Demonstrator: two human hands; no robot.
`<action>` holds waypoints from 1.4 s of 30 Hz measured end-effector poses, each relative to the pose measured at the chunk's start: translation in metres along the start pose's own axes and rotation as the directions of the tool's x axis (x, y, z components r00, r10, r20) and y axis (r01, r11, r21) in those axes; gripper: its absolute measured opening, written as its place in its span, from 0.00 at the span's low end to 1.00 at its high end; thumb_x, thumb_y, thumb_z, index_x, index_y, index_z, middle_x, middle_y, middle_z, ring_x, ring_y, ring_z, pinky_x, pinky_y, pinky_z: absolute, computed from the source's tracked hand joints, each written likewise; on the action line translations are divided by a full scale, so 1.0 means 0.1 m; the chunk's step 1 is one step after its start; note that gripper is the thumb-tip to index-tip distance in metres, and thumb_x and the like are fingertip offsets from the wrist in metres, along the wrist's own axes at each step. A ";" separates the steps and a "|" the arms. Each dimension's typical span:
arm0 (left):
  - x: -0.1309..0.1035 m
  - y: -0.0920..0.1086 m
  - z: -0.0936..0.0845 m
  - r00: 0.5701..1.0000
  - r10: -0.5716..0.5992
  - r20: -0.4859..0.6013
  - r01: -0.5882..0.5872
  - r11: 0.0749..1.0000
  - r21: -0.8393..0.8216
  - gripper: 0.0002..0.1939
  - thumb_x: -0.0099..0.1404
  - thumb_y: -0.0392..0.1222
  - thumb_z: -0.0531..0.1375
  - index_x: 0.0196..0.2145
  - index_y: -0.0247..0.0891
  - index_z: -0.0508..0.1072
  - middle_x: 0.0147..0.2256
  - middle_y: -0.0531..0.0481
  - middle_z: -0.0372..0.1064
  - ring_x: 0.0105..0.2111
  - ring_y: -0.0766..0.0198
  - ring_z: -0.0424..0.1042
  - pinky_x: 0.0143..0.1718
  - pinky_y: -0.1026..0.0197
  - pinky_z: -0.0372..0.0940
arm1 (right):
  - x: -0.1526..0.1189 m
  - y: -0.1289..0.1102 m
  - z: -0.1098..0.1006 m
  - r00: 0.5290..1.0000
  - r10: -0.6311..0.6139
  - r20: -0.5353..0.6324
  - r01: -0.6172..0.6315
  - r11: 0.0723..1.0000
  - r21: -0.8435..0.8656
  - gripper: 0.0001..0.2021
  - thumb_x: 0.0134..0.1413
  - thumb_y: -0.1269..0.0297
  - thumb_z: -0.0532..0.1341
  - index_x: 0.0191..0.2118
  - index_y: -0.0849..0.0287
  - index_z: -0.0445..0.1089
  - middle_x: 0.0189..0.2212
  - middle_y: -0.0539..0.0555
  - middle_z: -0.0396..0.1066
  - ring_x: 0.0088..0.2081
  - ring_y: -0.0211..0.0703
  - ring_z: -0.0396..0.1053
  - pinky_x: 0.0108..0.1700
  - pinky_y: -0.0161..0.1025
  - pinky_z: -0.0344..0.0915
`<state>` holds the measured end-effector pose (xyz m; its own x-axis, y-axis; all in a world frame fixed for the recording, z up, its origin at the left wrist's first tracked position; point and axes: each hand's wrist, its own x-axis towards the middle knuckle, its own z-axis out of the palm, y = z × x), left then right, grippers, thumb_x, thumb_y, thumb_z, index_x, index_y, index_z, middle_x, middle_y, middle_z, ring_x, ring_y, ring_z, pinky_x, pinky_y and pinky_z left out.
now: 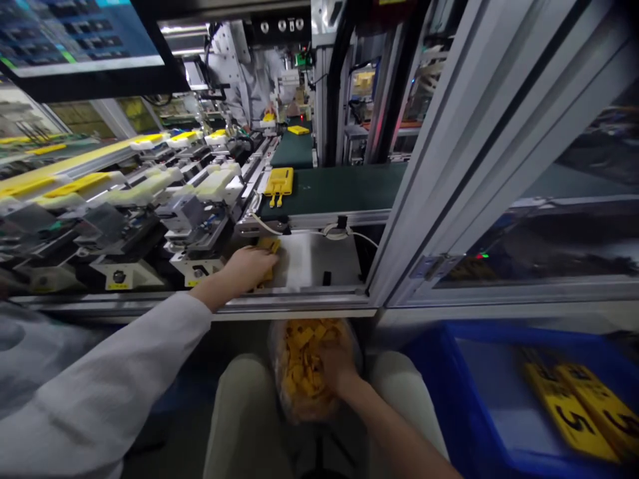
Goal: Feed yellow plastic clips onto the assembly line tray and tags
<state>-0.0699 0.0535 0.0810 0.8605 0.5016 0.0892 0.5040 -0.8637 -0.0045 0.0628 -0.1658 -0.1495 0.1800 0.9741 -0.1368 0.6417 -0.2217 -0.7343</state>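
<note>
Across the whole left side in front of me runs a machine line (pixel 124 206) of pale and yellow-topped fixtures, and beside it a dark green conveyor belt (pixel 344 189) stretches to the right, bounded by a grey aluminium frame (pixel 449 166) with clear panels. Overhead at the upper left hangs a monitor (pixel 74 33). Low on my right stands a blue bin (pixel 449 399) holding yellow cards printed with numbers. On the belt's left end lies a flat yellow moulded piece (pixel 279 183), well apart from both my hands. Farther back, another person in a pale coat (pixel 259 86) works at the line.

On my lap, between my knees, sits a clear plastic bag (pixel 299 392) full of small yellow parts (pixel 302 359). My right hand (pixel 337 369) is pushed into the bag's mouth among those parts; whether its fingers have closed on any I cannot tell. My left hand (pixel 249 266), sleeve white, reaches onto the metal plate (pixel 314 263) below the belt, fingers curled over a small yellow part (pixel 269 247) just at the plate's left edge.
</note>
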 end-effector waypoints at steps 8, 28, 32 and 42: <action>1.08 0.09 -0.85 0.953 -0.222 -0.205 0.241 0.968 0.073 0.34 0.70 0.61 0.52 0.59 0.28 0.65 0.58 0.30 0.66 0.57 0.41 0.66 0.56 0.42 0.60 | 0.13 0.06 -0.02 0.995 0.056 -0.087 -0.018 0.920 0.390 0.07 0.51 0.63 0.60 0.35 0.58 0.72 0.33 0.56 0.76 0.36 0.48 0.72 0.43 0.44 0.66; -0.85 1.68 0.53 0.696 -0.716 0.052 -0.029 -0.101 -0.994 0.19 0.65 0.51 0.62 0.48 0.38 0.67 0.44 0.42 0.77 0.43 0.54 0.78 0.44 0.53 0.73 | -0.40 -0.23 -0.78 0.815 0.349 -0.461 0.198 0.581 0.789 0.17 0.50 0.52 0.68 0.42 0.57 0.73 0.36 0.52 0.77 0.38 0.43 0.73 0.43 0.41 0.69; -1.28 1.83 0.83 0.754 -0.575 0.318 0.165 -0.302 -0.939 0.25 0.57 0.52 0.68 0.47 0.36 0.71 0.43 0.42 0.78 0.40 0.52 0.78 0.40 0.55 0.73 | -0.71 -0.61 -1.06 0.877 -0.075 -0.474 0.303 0.852 0.426 0.06 0.57 0.60 0.65 0.37 0.56 0.75 0.32 0.52 0.77 0.35 0.42 0.73 0.40 0.40 0.69; -1.70 1.79 0.68 0.837 -0.507 0.206 0.131 -0.180 -0.975 0.20 0.62 0.49 0.65 0.48 0.36 0.73 0.42 0.44 0.77 0.42 0.54 0.76 0.43 0.57 0.70 | -0.82 -1.11 -0.97 0.828 -0.437 -0.350 0.493 0.866 0.084 0.05 0.60 0.65 0.63 0.38 0.53 0.77 0.42 0.56 0.73 0.47 0.48 0.69 0.52 0.49 0.67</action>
<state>-0.1206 -0.1827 -0.0028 0.4803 0.8676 -0.1287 -0.0506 0.1739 0.9835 0.0491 -0.2251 0.0073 0.1296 0.8883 0.4407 0.5815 0.2919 -0.7594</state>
